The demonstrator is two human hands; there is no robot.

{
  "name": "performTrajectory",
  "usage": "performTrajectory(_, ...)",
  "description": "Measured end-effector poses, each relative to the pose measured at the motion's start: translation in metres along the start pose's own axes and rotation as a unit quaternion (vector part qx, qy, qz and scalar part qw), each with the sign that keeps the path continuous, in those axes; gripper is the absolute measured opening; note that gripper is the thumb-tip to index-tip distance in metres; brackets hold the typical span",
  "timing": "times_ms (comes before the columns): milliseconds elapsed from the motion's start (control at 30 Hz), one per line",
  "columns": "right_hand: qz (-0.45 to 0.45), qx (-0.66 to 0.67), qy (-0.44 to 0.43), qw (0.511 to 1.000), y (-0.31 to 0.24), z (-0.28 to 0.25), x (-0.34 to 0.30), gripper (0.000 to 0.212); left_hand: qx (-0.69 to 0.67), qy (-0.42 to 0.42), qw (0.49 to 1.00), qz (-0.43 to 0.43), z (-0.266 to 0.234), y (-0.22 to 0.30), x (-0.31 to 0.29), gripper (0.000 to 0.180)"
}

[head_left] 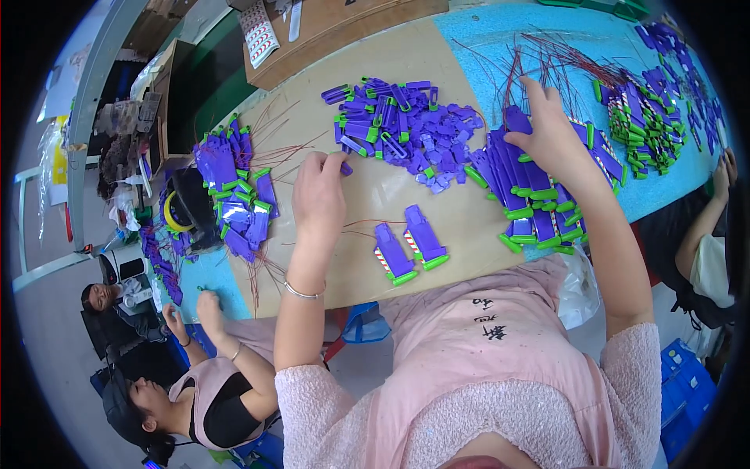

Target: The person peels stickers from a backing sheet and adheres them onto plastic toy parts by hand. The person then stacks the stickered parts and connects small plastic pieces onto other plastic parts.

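My left hand (pixel 319 195) is over the middle of the table, fingers curled together, with a small purple plastic piece (pixel 346 168) at the fingertips. My right hand (pixel 549 133) reaches over a stack of purple plastic parts with green ends (pixel 508 176); its thumb and forefinger are spread around the top of one purple part (pixel 516 119). Thin red wires (pixel 512 74) trail from that stack. In front of me lie two purple parts with green ends and striped edges, one on the left (pixel 392 252) and one on the right (pixel 423 234).
Behind my hands is a heap of purple clips (pixel 383 113) and small purple pieces (pixel 445 144). More wired parts lie at the left (pixel 234 187) and right (pixel 644 121). A black and yellow tape roll (pixel 181 209) stands near a co-worker (pixel 211 399). A cardboard box (pixel 336 35) borders the far edge.
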State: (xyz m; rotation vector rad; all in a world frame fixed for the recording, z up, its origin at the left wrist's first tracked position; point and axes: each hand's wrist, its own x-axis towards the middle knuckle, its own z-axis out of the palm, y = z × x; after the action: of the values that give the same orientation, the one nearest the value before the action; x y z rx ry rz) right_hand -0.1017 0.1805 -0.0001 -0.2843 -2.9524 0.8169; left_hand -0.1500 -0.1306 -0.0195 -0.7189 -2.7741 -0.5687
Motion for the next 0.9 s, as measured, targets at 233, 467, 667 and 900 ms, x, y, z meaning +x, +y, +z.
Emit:
performTrajectory(233,-0.052,0.208,0.060,0.975,-0.010,-0.010,-0.036,0.025,-0.133,-0.025,0.990,-0.036,-0.006,0.015,-0.015,0.017)
performTrajectory(467,0.149,0.671,-0.249,0.682,-0.043,0.016,-0.121,0.020,-0.609,-0.019,0.750,-0.258,-0.008,0.103,-0.037,0.006)
performTrajectory(667,0.140,0.675,-0.260,0.676,-0.039,0.015,-0.125,0.022,-0.630,-0.085,0.734,-0.239,-0.011,0.138,-0.054,0.014)
performTrajectory(900,0.104,0.536,-0.355,0.758,-0.033,0.009,-0.125,0.016,-0.414,-0.218,0.884,-0.009,-0.015,0.124,-0.049,0.029)
